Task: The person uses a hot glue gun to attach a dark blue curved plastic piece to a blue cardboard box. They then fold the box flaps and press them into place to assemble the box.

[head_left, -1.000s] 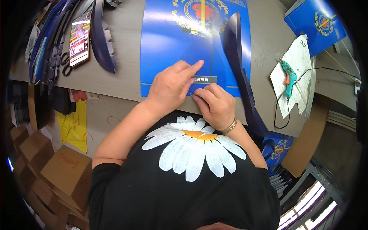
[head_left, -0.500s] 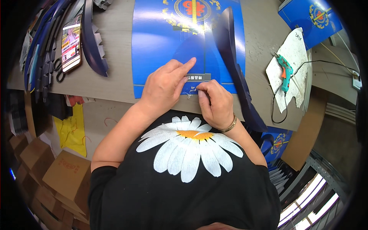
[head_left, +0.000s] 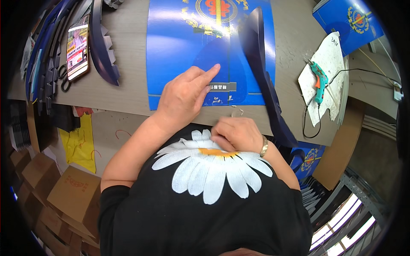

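A glossy blue printed sheet [head_left: 183, 55] with gold and red emblems lies flat on the table in front of me. My left hand [head_left: 183, 91] rests on its near part, index finger stretched out and pointing away to the right. A small dark label strip [head_left: 222, 87] lies beside those fingers. At the table's near edge, close against my shirt, my right hand [head_left: 239, 134] has its fingers curled in; they are partly hidden, so what they hold, if anything, does not show. White scraps [head_left: 237, 113] lie between this hand and the sheet.
A long dark curved piece [head_left: 262, 68] crosses the sheet's right side and overhangs the table edge. Farther right, a teal glue gun [head_left: 318, 81] with a cord lies on a white board [head_left: 333, 98]. Left are a phone [head_left: 78, 51], black scissors [head_left: 64, 79] and another curved piece [head_left: 102, 55].
My right hand has drawn back from the sheet's near edge toward my body. Some scraps now lie nearer the table edge, off the sheet. My left hand has barely moved.
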`<state>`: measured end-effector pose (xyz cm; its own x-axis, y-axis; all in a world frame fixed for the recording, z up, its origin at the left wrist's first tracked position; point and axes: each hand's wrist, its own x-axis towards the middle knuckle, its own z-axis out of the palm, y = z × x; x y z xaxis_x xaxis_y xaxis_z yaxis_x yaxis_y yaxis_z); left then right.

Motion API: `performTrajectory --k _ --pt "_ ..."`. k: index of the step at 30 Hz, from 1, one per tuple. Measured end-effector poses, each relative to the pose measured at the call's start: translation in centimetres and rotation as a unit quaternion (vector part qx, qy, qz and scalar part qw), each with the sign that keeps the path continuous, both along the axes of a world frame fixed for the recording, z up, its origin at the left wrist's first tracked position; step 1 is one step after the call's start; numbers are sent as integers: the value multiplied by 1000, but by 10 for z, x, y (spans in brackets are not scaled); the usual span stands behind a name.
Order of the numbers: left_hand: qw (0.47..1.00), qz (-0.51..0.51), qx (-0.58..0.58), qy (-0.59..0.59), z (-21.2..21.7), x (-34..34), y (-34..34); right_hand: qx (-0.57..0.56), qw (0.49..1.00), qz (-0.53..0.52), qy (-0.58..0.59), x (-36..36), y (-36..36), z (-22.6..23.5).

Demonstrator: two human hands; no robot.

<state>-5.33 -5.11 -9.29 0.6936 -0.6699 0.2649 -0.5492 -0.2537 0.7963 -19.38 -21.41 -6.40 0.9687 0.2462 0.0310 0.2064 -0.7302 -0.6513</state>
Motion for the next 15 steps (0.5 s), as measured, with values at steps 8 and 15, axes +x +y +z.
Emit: performTrajectory --k 8,15 --pt "1000 -2 0 13 -1 -1 0 -59 973 -214 -59 28 4 7" --pt "1000 -2 -13 8 -1 0 0 -80 969 -233 -23 38 5 0"
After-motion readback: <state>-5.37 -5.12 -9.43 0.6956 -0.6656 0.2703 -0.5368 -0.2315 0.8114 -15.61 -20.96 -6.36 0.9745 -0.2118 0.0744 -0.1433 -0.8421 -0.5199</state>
